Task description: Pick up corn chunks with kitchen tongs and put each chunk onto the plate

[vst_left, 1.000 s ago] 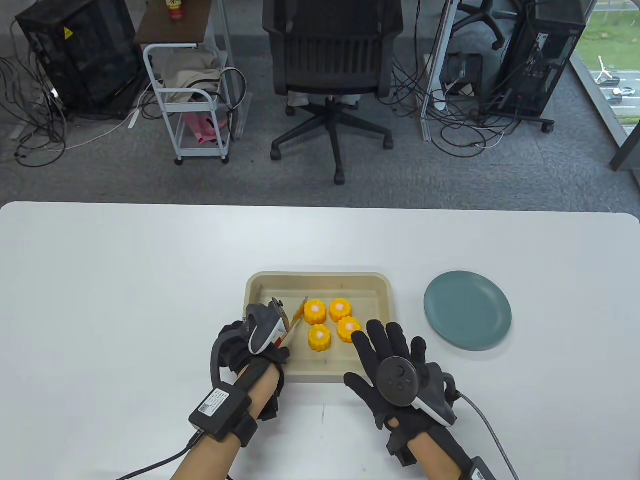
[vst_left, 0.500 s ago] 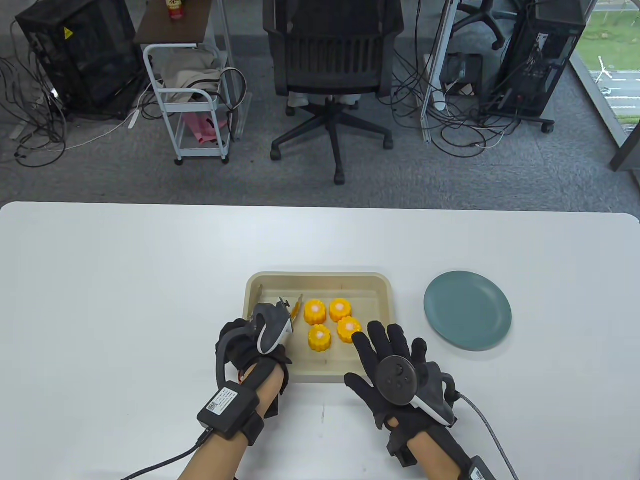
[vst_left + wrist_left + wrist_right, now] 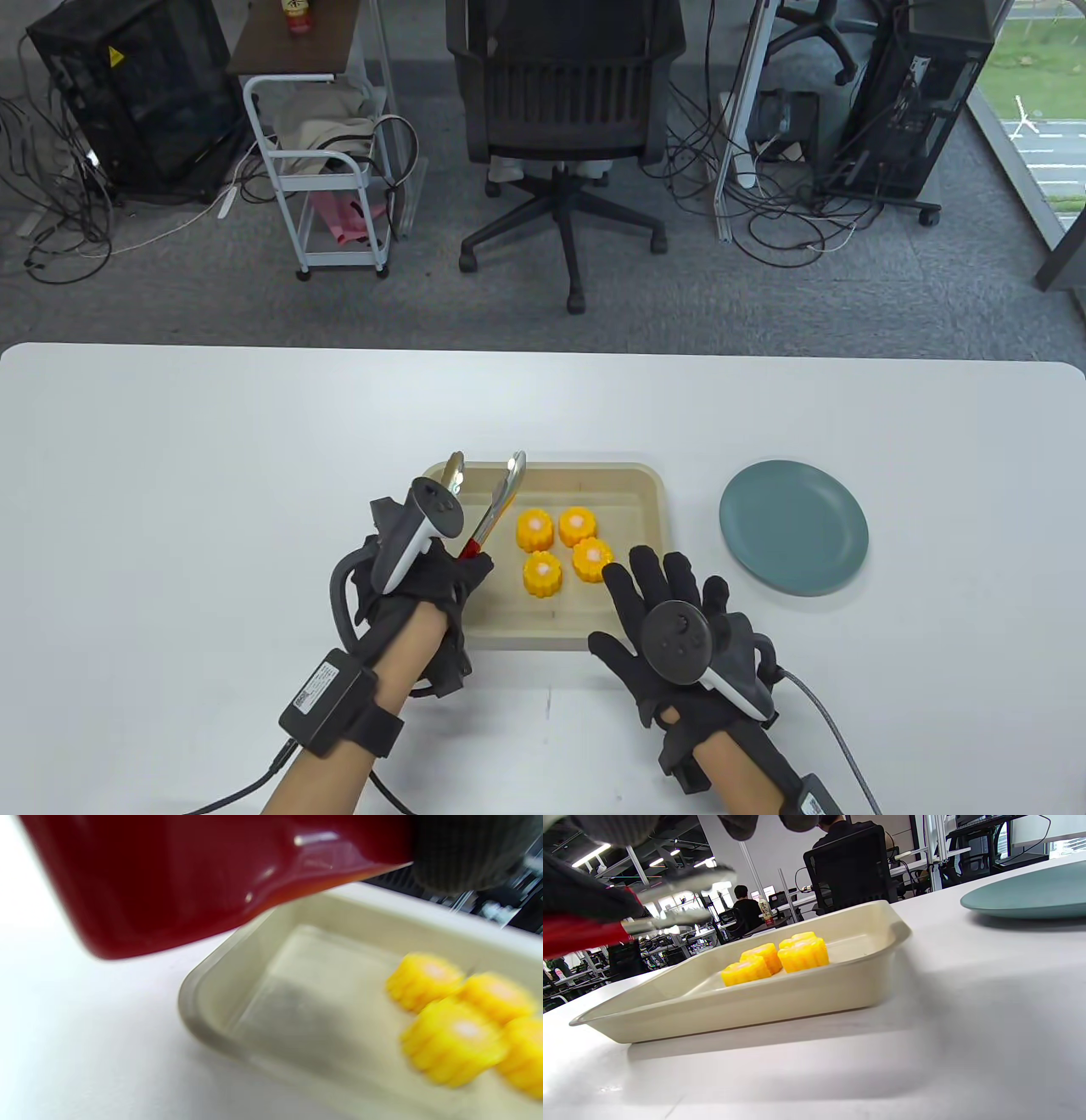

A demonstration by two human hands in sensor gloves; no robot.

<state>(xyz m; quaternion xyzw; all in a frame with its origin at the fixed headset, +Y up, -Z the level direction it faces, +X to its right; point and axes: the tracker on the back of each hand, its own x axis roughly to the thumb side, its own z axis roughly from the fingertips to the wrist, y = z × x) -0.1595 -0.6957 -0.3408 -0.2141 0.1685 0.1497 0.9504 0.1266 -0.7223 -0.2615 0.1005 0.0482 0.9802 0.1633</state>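
Several yellow corn chunks [image 3: 563, 548] [image 3: 452, 1039] [image 3: 774, 958] stand in a beige tray [image 3: 640, 497] [image 3: 203, 1005] [image 3: 840, 984]. My left hand [image 3: 428, 577] grips the red handle of metal kitchen tongs [image 3: 492, 509] [image 3: 178, 878] [image 3: 666, 921], lifted over the tray's left side, their two arms spread apart and pointing away from me. Nothing is between the tong tips. My right hand [image 3: 670, 611] lies flat with straight fingers at the tray's near right corner. The teal plate [image 3: 793, 526] [image 3: 1031, 895] sits bare to the right of the tray.
The white table [image 3: 212, 475] stretches wide to the left and behind the tray. An office chair [image 3: 564, 127], a cart [image 3: 331, 170] and cables stand on the floor beyond the far edge.
My left hand has raised the tongs out of the tray and turned them so the arms point away, spread apart. The right hand has barely moved.
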